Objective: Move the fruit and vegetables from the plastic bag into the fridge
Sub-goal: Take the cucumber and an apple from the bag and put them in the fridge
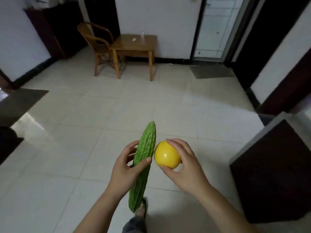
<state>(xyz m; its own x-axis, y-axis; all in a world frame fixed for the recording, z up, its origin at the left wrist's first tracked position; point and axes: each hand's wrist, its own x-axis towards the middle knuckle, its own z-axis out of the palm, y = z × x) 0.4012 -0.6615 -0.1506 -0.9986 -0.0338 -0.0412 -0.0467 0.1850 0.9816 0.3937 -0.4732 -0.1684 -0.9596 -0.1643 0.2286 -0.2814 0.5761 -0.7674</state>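
Left hand (125, 163): grips bitter gourd (143, 167) mid-length.
Right hand (182, 163): clasps yellow fruit (166, 155) touching it.
Ahead: bare tiled floor (104, 115) to table (134, 44).

A pale tiled floor (84, 115) fills most of the view. Against the far white wall stands a small wooden table (131, 45), with a wooden chair (96, 41) touching its left side. On the table stand a clear bottle (143, 37) and, just left of it, a small pale object (134, 39), too blurred to identify. A grey mat (211, 71) lies before a light door (217, 27). A dark cabinet (276, 169) stands at the right.
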